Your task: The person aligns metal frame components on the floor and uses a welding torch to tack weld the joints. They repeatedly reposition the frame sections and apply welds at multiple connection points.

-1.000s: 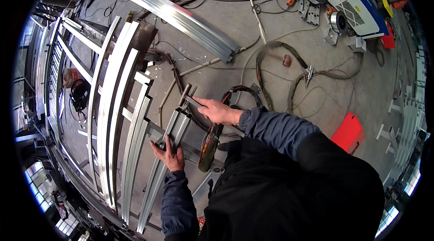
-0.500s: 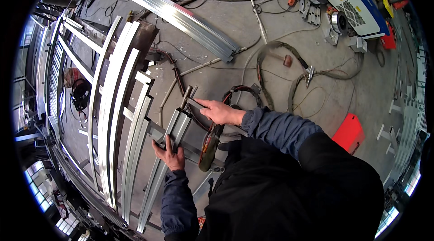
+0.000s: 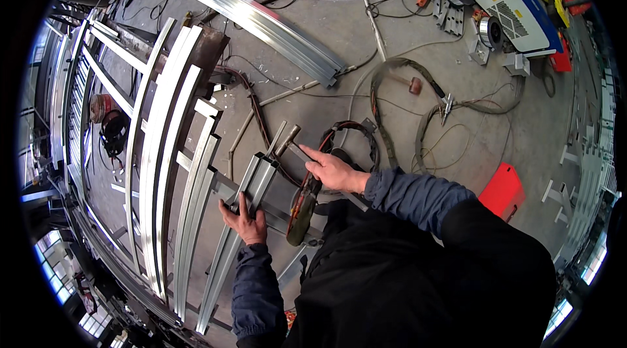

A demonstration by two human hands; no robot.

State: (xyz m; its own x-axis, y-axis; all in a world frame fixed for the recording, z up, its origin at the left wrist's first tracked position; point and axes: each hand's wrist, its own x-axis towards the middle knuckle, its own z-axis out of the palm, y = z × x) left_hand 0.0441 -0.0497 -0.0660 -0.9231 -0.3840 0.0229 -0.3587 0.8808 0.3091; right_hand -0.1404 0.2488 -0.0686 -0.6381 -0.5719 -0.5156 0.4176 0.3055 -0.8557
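My right hand (image 3: pixel 336 172) is closed round the handle of a hammer (image 3: pixel 287 140). Its metal head stands just beyond the far end of a short galvanized steel channel (image 3: pixel 260 181), near a thin metal strip that sticks out there. With fingers and thumb over its sides, my left hand (image 3: pixel 244 222) grips this channel. The channel lies in line with a longer steel profile (image 3: pixel 221 269), across a grey crossbar. Part of the channel is hidden beneath my left fingers.
Long shiny profiles (image 3: pixel 157 172) lie on a frame to the left. A bundled welding cable (image 3: pixel 300 217) hangs close to my body. Beyond are stacked profiles (image 3: pixel 261 28), a mallet (image 3: pixel 415 86), a cable loop (image 3: pixel 377 96) and a blue-white machine (image 3: pixel 513 15). A red panel (image 3: pixel 503 192) lies to the right.
My right hand has drawn the hammer to the right, toward my body, so its head is farther from the channel's end. My left hand stays on the channel.
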